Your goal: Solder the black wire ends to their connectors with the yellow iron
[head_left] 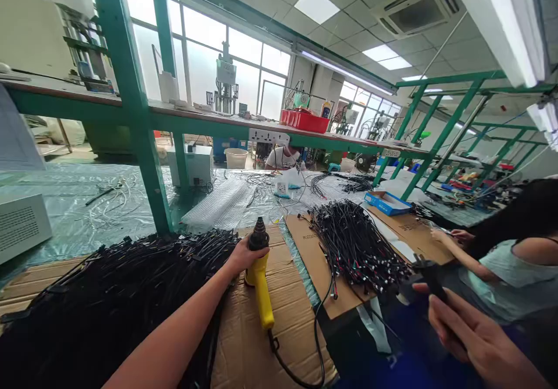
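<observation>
My left hand (242, 256) grips a yellow heat gun (261, 293) around the black collar below its stepped nozzle. The gun stands nozzle up over the cardboard, handle toward me, with a black cord (319, 331) running from the handle's end and curving to the right. At the lower right, my right hand (468, 325) is closed on a black power plug (429, 272), its metal prongs pointing up and left. Left of the gun lies a large heap of black cables (108, 296). Another bundle of black cables (357, 243) with small white and coloured ends rests on cardboard between my hands.
A co-worker (518, 261) sits at the right; another person (282, 157) is beyond the bench. Green posts (139, 116) carry a shelf with a socket strip (269, 137) and a red bin (304, 120). A blue box (387, 202) and bubble wrap (220, 203) lie on the bench.
</observation>
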Demonstrator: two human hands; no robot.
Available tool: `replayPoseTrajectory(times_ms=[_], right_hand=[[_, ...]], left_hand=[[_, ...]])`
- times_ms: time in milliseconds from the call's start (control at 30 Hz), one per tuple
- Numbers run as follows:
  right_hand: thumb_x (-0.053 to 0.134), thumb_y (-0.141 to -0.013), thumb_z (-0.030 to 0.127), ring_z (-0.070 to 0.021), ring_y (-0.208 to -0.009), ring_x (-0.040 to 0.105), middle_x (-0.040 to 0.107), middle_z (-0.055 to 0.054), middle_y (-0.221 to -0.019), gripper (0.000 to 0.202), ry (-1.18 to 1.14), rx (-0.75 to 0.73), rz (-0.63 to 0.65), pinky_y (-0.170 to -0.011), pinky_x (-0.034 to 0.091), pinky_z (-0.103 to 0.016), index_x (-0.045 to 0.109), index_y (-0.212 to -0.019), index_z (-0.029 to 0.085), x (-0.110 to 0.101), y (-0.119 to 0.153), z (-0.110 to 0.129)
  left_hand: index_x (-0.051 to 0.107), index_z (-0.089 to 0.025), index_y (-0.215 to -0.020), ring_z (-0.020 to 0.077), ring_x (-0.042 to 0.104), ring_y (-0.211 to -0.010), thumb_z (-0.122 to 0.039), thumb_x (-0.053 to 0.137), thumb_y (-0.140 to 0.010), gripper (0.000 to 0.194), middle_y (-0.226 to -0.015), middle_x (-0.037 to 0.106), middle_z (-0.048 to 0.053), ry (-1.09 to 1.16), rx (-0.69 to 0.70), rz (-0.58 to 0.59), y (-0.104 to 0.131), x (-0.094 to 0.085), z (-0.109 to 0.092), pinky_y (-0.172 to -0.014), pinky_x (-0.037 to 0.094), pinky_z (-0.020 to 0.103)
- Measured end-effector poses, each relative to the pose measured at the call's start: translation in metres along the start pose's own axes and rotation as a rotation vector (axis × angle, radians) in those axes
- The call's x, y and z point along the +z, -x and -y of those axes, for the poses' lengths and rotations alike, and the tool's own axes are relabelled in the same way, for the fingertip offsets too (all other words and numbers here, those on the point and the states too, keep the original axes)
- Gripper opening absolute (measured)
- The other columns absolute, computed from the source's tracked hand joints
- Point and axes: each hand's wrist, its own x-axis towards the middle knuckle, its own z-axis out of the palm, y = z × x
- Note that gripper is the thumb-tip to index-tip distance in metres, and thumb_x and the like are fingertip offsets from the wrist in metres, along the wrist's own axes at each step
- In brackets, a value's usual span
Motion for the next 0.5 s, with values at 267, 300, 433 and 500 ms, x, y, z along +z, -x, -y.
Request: replayPoseTrajectory(times_ms=[267, 300, 433, 500], right_hand=[[0.064, -0.083, 0.053, -0.0155, -0.07, 0.054, 0.051, 0.001, -0.071, 0.05, -0.013, -0.134, 0.086, -0.058, 0.047, -0.019, 0.057, -0.122, 0.023, 0.07, 0.044, -0.01], [0.065, -0.081, 0.053, -0.0182, -0.08, 0.057, 0.055, -0.001, -0.078, 0.052, -0.017, -0.206, 0.011, -0.064, 0.049, -0.021, 0.056, -0.123, 0.024, 0.077, 0.048, -0.002], [0.061, -0.083, 0.056, -0.0176, -0.073, 0.055, 0.056, -0.003, -0.079, 0.042, -0.078, -0.44, -0.203, -0.063, 0.05, -0.023, 0.061, -0.108, 0.022, 0.092, 0.055, 0.033], [0.062, -0.084, 0.054, -0.0142, -0.062, 0.047, 0.05, 0.0, -0.07, 0.034, -0.063, -0.493, -0.238, -0.053, 0.045, -0.02, 0.062, -0.096, 0.022, 0.099, 0.051, 0.042]], left_hand=[[0.062, -0.015, -0.107, 0.0229, 0.064, -0.096, -0.03, 0.064, -0.087, 0.025, -0.108, 0.066, 0.006, -0.081, -0.068, -0.07, 0.002, 0.005, -0.004, -0.085, 0.053, 0.045], [0.062, -0.015, -0.108, 0.0238, 0.064, -0.098, -0.03, 0.065, -0.087, 0.026, -0.11, 0.066, 0.007, -0.082, -0.068, -0.08, 0.006, 0.003, -0.009, -0.087, 0.052, 0.047], [0.054, -0.018, -0.123, 0.0309, 0.05, -0.123, -0.03, 0.066, -0.086, 0.041, -0.134, 0.054, 0.01, -0.041, -0.037, -0.132, 0.041, -0.008, -0.039, -0.103, 0.038, 0.057], [0.049, -0.018, -0.13, 0.0336, 0.039, -0.133, -0.032, 0.067, -0.084, 0.051, -0.144, 0.044, 0.012, 0.002, -0.023, -0.139, 0.081, -0.018, -0.055, -0.109, 0.028, 0.06]])
